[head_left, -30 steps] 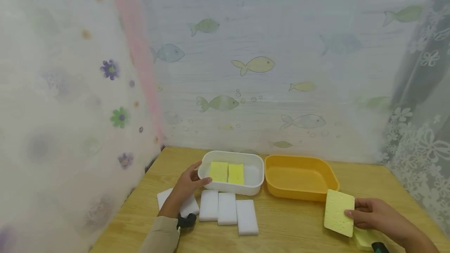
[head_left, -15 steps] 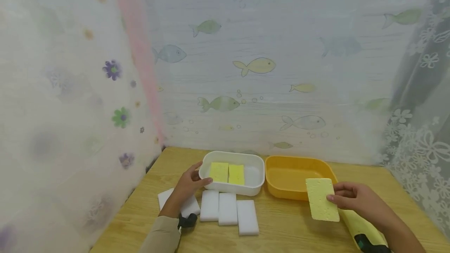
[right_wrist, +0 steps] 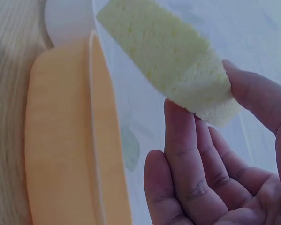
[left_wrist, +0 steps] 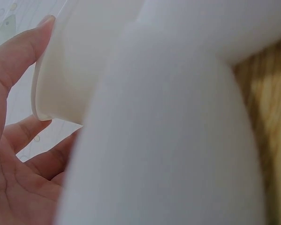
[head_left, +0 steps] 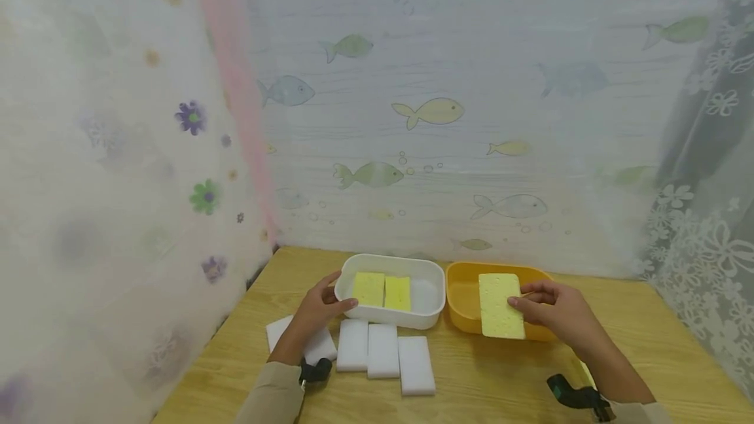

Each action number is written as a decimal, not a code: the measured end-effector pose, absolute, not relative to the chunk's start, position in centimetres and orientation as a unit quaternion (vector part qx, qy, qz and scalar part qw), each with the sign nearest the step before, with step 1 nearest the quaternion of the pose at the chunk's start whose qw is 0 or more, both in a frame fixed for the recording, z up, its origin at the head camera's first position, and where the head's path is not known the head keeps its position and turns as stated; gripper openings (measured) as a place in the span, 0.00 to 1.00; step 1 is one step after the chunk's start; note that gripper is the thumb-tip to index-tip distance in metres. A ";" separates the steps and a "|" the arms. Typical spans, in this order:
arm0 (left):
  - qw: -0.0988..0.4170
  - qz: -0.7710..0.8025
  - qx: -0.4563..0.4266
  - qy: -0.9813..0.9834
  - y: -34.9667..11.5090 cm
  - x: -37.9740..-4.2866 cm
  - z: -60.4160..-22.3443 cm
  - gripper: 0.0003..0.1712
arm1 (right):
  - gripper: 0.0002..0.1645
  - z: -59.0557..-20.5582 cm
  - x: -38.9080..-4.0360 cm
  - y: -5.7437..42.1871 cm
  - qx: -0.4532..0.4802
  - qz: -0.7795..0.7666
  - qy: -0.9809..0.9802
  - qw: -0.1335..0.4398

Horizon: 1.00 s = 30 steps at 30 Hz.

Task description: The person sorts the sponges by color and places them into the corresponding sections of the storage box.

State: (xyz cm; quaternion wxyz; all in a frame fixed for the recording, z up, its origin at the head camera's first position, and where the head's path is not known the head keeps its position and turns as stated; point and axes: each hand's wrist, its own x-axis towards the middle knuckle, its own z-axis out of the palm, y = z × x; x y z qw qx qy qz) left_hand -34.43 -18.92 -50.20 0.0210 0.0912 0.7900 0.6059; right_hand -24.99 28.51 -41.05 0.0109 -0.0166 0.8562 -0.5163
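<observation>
Nearest to us, at the lower edge of the head view, we see two beige sleeves (head_left: 271, 391), each with a black wrist mount (head_left: 316, 370) by the hand. Beside the right wrist we make out a yellow strip (head_left: 585, 375), mostly hidden by the arm. A little farther in, three white pads (head_left: 383, 351) lie side by side on the wood-grained tabletop (head_left: 471, 385), the rightmost set slightly nearer to us. More white padding (head_left: 321, 347) shows on both sides of the left wrist; we cannot tell whether it is one piece or two.

Beyond these we find the right hand (head_left: 556, 313), its fingers and thumb pinching a yellow sponge (head_left: 493, 306) by its right edge. The sponge is raised and nearly upright, overlapping the near side of the orange tray (head_left: 462, 293) in the head view. The left hand (head_left: 318, 311) grips the left end of the white tray (head_left: 389, 318), its thumb on the near corner of the rim. In that tray we count two yellow pads (head_left: 368, 288) next to each other, toward the left. The two trays stand just beside each other.

Behind them we see a pale fish-print backdrop (head_left: 365, 149).
</observation>
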 end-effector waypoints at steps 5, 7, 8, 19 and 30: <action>0.019 0.610 0.087 0.788 -18.9 -34.3 -50.1 0.55 | 0.42 -40.9 -25.9 26.8 -0.014 -0.511 0.860 -0.001; 0.020 0.611 0.087 0.787 -18.9 -34.3 -50.1 0.55 | 0.41 -40.9 -26.2 26.1 -0.015 -0.517 0.856 -0.003; 0.021 0.611 0.088 0.786 -18.9 -34.3 -50.1 0.55 | 0.41 -40.9 -26.4 25.8 -0.018 -0.523 0.852 -0.005; 0.022 0.610 0.098 0.786 -19.0 -34.4 -50.3 0.54 | 0.41 -40.7 -28.1 22.4 -0.015 -0.514 0.857 -0.029; 0.028 0.601 0.101 0.792 -19.1 -34.4 -50.2 0.57 | 0.37 -41.2 -30.3 19.8 -0.008 -0.526 0.850 -0.035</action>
